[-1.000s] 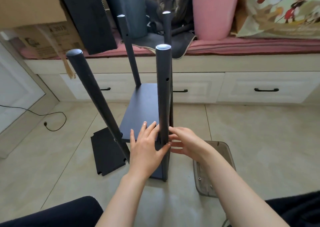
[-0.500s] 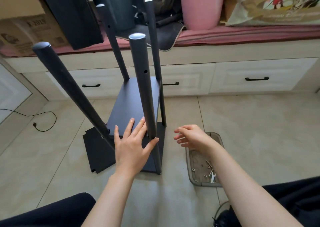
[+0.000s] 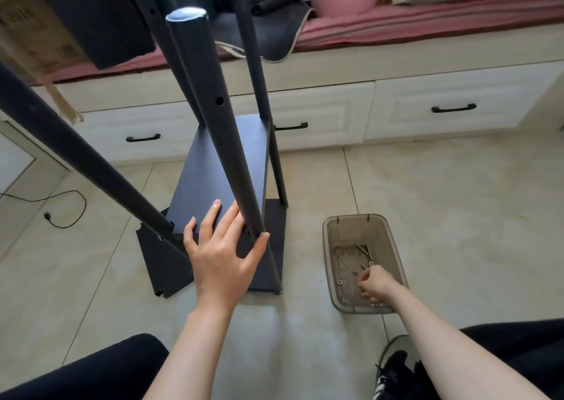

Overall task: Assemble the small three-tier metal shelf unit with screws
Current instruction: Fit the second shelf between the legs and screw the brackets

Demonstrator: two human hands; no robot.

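Observation:
The dark metal shelf unit stands on the tiled floor, its round posts rising toward me around a dark shelf panel [image 3: 213, 173]. My left hand [image 3: 222, 247] lies with straight fingers on the panel's near edge, thumb against the near post [image 3: 219, 118]. A lower panel [image 3: 271, 247] sits beneath. At the right, my right hand [image 3: 374, 285] reaches into a brownish plastic tray [image 3: 329, 247] that holds loose screws and washers [image 3: 366, 256]; its fingers are curled down among them, and what they hold is hidden.
A loose dark panel [image 3: 158, 262] lies flat on the floor at the left of the unit. White drawers [image 3: 442, 109] with black handles run along the back under a red-cushioned bench. A black cable [image 3: 61, 207] trails at left. My knees and a shoe frame the bottom.
My right hand left the near post and moved right and down into the screw tray. My left hand stayed on the shelf panel. The view tilted downward and closer.

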